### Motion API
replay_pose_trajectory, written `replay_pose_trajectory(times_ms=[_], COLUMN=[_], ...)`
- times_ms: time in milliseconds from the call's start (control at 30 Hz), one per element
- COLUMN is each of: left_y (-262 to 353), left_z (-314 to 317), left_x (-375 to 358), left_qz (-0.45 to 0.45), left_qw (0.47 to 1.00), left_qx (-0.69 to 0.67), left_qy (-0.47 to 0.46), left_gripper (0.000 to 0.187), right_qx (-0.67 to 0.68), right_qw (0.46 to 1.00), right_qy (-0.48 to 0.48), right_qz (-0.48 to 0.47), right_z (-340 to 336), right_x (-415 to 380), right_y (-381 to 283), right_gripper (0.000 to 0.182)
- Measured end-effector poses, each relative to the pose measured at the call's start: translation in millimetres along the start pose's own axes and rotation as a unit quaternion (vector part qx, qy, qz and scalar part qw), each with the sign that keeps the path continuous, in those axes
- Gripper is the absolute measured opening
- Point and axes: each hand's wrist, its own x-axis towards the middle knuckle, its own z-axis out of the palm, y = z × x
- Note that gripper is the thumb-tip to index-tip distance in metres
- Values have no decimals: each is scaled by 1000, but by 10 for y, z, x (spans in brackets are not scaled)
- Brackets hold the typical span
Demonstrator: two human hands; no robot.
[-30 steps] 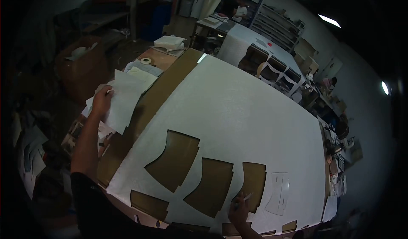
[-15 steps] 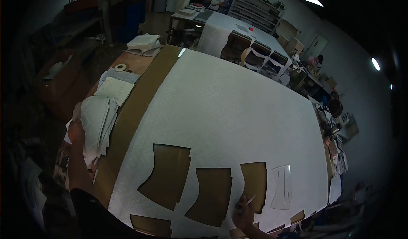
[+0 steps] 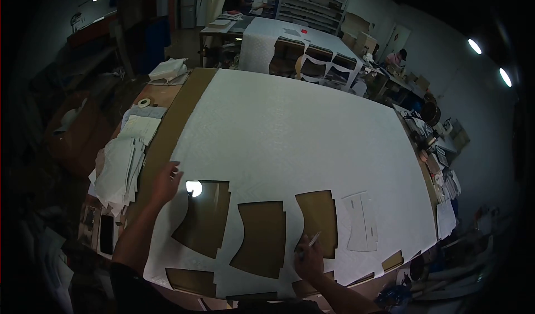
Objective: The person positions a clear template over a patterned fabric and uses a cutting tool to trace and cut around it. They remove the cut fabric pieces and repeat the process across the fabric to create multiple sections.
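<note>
White textured fabric [image 3: 267, 119] lies over a brown board, with several curved shapes cut out of it. My left hand [image 3: 167, 184] hovers at the fabric's left edge, fingers apart and holding nothing. My right hand [image 3: 309, 261] is beside the right large cutout [image 3: 322, 219], its fingers closed round a thin light-coloured tool [image 3: 315, 238], perhaps a pen or knife. A clear template [image 3: 361, 222] lies flat on the fabric to the right of that hand. A stack of cut white pieces [image 3: 118, 166] sits left of my left hand.
A tape roll [image 3: 144, 102] and a dark phone [image 3: 106, 233] lie along the left side. Behind stands another fabric-covered table [image 3: 262, 32]. Two people [image 3: 259, 3] are at the back, another person [image 3: 395, 59] at right. Papers and tools line the right edge.
My left hand has left the stack of cut pieces and moved right to the fabric's edge. My right hand still holds the thin tool near the same cutout. The view has shifted.
</note>
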Motion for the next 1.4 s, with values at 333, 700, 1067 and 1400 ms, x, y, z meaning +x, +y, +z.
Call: replay_pose_trajectory(times_ms=[333, 700, 1067, 1400], left_y=[3043, 5957, 6644, 5267], left_z=[258, 624, 1110, 431], left_x=[-1203, -2704, -3415, -3786], left_qz=[66, 135, 168, 166], left_qw=[932, 622, 627, 653], left_qx=[-258, -652, -661, -648], left_qy=[-247, -411, -377, -356], left_gripper=[21, 39, 42, 40], right_qx=[189, 163, 85, 75], right_qw=[981, 982, 988, 988], right_qy=[37, 68, 131, 135], right_qz=[-14, -61, 3, 21], right_z=[-149, -1475, -1941, -1833], right_x=[-168, -1280, -1528, -1345], right_y=[226, 2006, 3393, 3262], right_gripper=[41, 46, 42, 56])
